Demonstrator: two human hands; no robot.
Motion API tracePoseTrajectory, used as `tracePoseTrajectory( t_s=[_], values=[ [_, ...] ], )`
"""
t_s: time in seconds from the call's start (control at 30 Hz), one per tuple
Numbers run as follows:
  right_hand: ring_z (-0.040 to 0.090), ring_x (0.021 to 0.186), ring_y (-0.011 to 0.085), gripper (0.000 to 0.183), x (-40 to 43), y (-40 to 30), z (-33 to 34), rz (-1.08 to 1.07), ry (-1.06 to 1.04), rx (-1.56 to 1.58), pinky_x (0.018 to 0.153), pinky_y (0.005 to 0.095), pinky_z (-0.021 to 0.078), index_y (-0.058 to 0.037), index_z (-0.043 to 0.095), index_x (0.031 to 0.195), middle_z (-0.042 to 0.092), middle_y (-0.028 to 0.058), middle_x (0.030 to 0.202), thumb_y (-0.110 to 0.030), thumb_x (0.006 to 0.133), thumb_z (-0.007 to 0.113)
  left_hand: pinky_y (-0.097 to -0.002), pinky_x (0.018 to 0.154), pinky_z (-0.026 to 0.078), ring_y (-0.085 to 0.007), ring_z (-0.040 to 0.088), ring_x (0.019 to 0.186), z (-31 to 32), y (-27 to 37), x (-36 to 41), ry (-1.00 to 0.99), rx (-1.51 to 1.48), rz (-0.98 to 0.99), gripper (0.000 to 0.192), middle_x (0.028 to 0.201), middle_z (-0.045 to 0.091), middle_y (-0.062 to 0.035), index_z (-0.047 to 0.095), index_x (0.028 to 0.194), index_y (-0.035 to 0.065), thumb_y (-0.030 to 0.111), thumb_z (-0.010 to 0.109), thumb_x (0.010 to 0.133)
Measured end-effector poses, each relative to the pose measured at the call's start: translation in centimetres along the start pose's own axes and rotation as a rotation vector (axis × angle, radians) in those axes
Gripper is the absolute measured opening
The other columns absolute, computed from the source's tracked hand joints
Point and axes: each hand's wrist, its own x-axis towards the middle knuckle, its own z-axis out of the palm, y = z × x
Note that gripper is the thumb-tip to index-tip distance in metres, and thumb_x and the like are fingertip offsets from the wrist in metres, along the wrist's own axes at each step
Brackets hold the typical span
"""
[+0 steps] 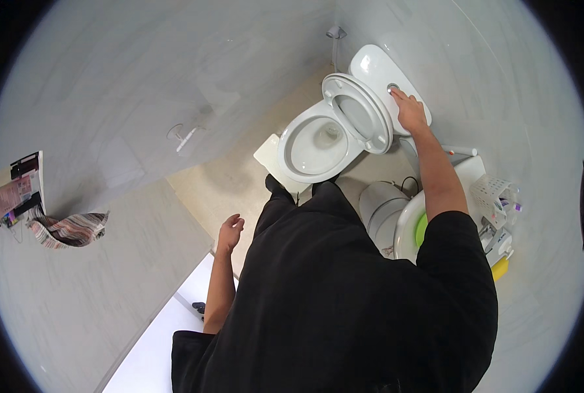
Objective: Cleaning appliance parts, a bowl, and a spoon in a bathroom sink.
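Note:
My right hand (410,113) reaches over the toilet cistern (374,61), a fingertip on the round flush button (393,89) in its lid. Nothing is held in that hand. The toilet seat and lid (358,115) are raised and lean back against the cistern. Below them the white toilet bowl (316,147) stands open, with its inside showing. My left hand (230,233) hangs beside my body with loosely curled fingers and holds nothing.
Right of the toilet are a white bin (382,206), a washbasin (405,236) with a green basin (421,230) in it, and a white plastic basket (491,196). A striped cloth (70,231) hangs on the left wall. A pale board (271,152) lies by the toilet base.

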Motion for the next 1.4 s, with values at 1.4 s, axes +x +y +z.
tracePoseTrajectory(
  t_s=[1.4],
  values=[
    [0.054,0.125,0.0316,0.053,4.0,1.2,2.2,0.098,-0.256,0.153,0.107,0.0392,0.0431,-0.0040,0.043,0.143,0.033,0.0072,0.154,-0.002,0.091,0.036,-0.0335,0.079,0.055,-0.0222,0.070,0.085,2.7,-3.7,0.7,-0.067,-0.031,-0.063,0.049,0.108,0.071,-0.0190,0.058,0.129,-0.0030,0.028,0.064,0.091]
  ],
)
